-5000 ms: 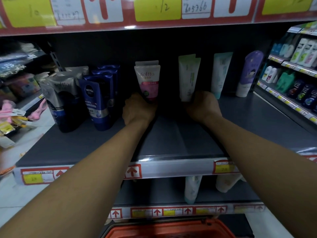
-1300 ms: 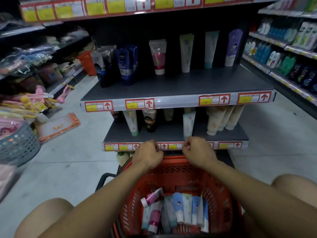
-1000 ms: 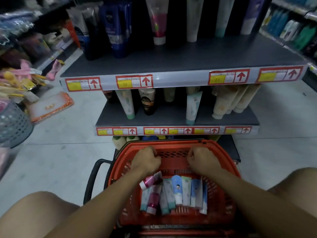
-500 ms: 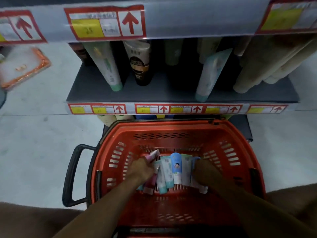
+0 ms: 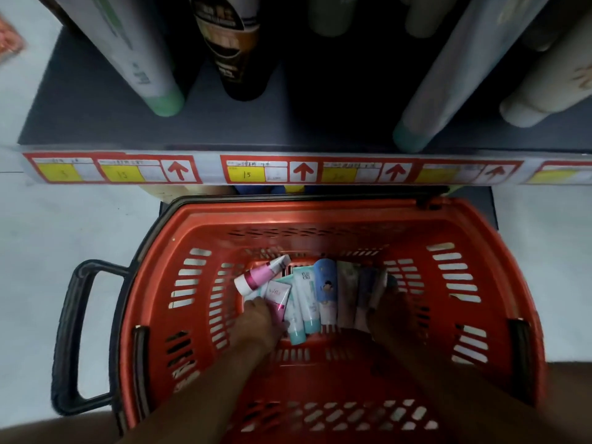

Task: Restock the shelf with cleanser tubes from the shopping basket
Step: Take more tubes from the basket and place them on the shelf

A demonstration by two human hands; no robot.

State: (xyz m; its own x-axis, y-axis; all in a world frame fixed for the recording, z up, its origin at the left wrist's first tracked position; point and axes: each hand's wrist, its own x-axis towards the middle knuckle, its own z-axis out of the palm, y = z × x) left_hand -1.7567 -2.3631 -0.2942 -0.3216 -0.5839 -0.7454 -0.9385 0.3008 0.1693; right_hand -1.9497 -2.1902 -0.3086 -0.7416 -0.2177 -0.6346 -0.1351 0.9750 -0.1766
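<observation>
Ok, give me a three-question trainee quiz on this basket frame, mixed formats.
1. True or false: the cleanser tubes lie on the floor of the red basket.
2. Which tube lies nearest the left hand? A) pink tube B) blue cartoon tube C) black tube
3. Fill in: the basket's black handle sticks out on the person's ____ side.

Key: 1 true; 2 A; 3 left.
</observation>
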